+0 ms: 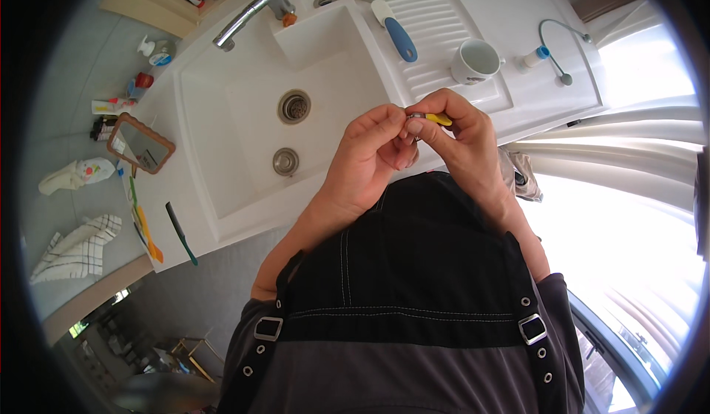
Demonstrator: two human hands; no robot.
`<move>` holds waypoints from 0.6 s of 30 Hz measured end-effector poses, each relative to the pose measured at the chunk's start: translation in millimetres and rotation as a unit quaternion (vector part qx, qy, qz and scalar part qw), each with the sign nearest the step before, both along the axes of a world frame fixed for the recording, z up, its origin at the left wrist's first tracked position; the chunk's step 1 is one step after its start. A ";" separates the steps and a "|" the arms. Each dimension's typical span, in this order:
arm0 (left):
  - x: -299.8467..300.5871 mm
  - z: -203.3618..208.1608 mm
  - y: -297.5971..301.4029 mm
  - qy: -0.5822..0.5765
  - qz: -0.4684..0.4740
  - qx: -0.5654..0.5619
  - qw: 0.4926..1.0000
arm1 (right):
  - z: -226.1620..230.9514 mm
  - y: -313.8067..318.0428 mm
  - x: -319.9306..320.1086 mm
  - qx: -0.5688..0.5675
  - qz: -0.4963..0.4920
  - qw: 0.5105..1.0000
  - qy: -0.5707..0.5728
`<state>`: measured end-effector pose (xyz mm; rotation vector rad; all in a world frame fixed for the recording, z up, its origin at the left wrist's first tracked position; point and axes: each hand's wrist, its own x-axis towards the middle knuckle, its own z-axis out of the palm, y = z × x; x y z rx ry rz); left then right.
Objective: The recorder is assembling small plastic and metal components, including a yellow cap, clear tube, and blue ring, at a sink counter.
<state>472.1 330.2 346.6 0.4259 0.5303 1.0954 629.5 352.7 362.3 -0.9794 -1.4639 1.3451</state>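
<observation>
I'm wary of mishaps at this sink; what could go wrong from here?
A small yellow-and-metal tool in the right hand, close to the left hand, might pinch skin. If it slips, it could land in the white sink. The slim dark-green comb seems to overhang the edge of the white counter and might fall.

You look through the left of two wide fisheye cameras worn side by side on your head. The view faces steeply down and stands upright, so its left is yours. Your black apron fills the lower part, your left hand and right hand show near the middle, and the sink lies beyond. Straight edges bow toward the dark, round rim.
</observation>
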 end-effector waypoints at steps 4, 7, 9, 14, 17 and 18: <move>6.8 -4.9 0.8 -0.047 0.005 -0.005 0.999 | 2.1 -5.8 -5.4 -0.023 -0.027 0.999 0.017; 9.8 -7.0 0.1 -0.074 0.006 -0.010 0.997 | 3.2 -9.4 -7.3 -0.082 -0.028 0.993 0.084; 10.9 -7.3 -0.2 -0.060 -0.008 0.004 0.998 | 4.6 -10.4 -7.5 -0.111 -0.030 0.986 0.121; 8.7 -5.9 -0.1 -0.044 -0.010 -0.025 0.999 | 3.7 -9.2 2.9 -0.085 -0.027 0.995 0.051; 7.2 -4.7 4.3 0.000 -0.026 -0.012 1.000 | -1.1 -8.4 15.1 -0.030 -0.030 0.999 0.001; 8.6 -5.3 6.7 0.020 -0.039 -0.008 0.999 | -3.1 -7.9 19.2 -0.003 -0.036 0.999 -0.015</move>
